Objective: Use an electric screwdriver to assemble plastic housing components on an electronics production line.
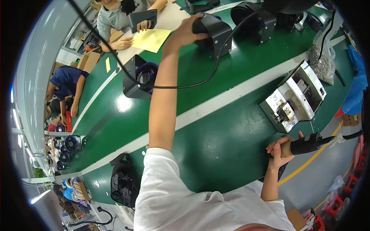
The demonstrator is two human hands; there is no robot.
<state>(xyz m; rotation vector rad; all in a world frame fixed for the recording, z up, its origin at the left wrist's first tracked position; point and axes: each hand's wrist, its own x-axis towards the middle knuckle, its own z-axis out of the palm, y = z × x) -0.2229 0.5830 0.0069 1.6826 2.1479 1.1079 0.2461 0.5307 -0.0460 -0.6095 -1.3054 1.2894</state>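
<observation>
Two bare hands work well apart over a long green table (231,154), seen from the wearer's head. At twelve o'clock, the left hand (188,32), on an outstretched arm, is clasped around the left side of a black bracketed unit (219,32), fingers over the top and thumb lower down; the unit stands between twelve and one. That grip probably suits the reach, since this side faces the hand. Near four o'clock, the right hand (278,152) is wrapped around a black handheld tool (306,144), its cord (343,137) leading toward three. Held low beside the body, the tool seems placed to spare its cord from the far things.

At three sits an open metal box (300,107), perhaps set there for the right hand's reach. A clear bag of small grey pieces (323,61) lies at two. Another black unit with a purple ring (146,75) rests at ten.

The table's near edge curves from six toward three, close by the right hand, so room below looks short. A white strip (208,109) runs from eight to two; green surface on both sides offers sideways room. A hanging black cable (189,87) crosses the left forearm and could hamper lifting.
</observation>
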